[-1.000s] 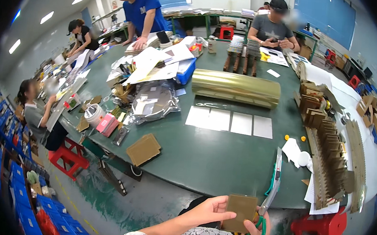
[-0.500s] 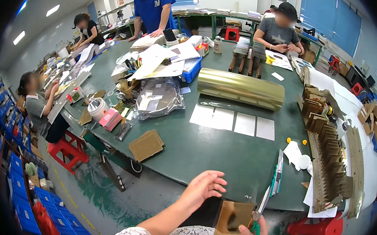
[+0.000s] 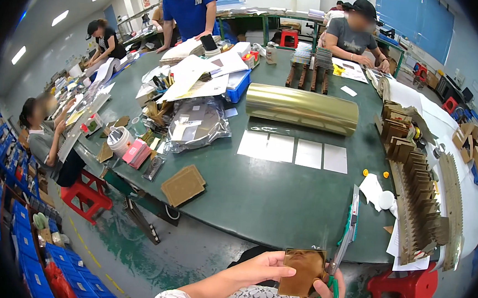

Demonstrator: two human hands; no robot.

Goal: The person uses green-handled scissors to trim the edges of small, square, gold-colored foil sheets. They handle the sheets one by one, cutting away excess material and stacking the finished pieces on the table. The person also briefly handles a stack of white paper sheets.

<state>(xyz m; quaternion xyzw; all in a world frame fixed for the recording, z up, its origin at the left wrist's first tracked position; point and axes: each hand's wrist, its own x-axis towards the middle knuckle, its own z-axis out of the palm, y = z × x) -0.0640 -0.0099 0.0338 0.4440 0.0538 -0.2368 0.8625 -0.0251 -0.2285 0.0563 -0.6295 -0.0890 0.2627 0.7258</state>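
Note:
A glossy amber rectangular sheet, perhaps several layers, is in front of me at the table's near edge. My left hand pinches its left side, the thumb lying on top. My right hand is closed round green-handled scissors, whose blades point away from me. The right thumb also rests at the sheet's lower right corner. Just beyond the scissors, partly hidden by their blades, lies a teal utility knife.
On the green table lie a big golden film roll, white rectangles, brown board pieces and a bagged round item. Slotted brown racks stand right, near a red stool. Co-workers are round the table.
My left hand has come down and right from above the table edge, and now grips the amber sheet. The right hand has shifted slightly, still holding the scissors.

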